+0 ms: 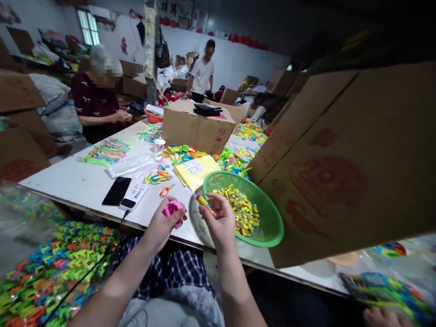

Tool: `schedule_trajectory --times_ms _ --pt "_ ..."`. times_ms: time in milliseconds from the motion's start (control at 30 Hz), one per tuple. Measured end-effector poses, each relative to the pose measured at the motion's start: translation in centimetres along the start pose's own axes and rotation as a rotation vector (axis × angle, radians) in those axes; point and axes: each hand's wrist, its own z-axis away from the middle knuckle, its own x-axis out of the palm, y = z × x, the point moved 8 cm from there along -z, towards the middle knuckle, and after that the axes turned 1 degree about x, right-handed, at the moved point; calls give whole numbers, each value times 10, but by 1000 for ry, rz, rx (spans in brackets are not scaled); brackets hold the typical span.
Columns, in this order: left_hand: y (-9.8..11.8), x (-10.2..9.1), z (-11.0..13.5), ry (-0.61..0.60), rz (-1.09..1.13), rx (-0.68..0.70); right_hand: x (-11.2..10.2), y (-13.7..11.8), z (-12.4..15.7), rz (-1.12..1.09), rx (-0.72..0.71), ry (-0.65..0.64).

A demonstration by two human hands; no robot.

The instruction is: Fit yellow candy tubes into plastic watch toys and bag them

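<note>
My left hand is closed around several bright pink plastic pieces with looped shapes, just over the table's front edge. Pinched between the thumb and fingers of my right hand is a small yellow tube-like piece with a red end. The two hands are apart, at about the same height. Right beside my right hand, a green plastic basket holds many similar small yellow pieces. An orange looped plastic piece lies on the table beyond my left hand.
A black phone and a small cabled device lie left. Yellow paper, colourful plastic pieces and a carton stand farther back. A large carton blocks the right. A co-worker sits across at left.
</note>
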Motion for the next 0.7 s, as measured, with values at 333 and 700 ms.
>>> schedule_trajectory --times_ms 333,700 --pt "32 7 -2 -212 -457 127 39 37 4 -543 619 -235" --pt "35 6 -1 -301 -565 144 48 35 -1 -550 605 -328"
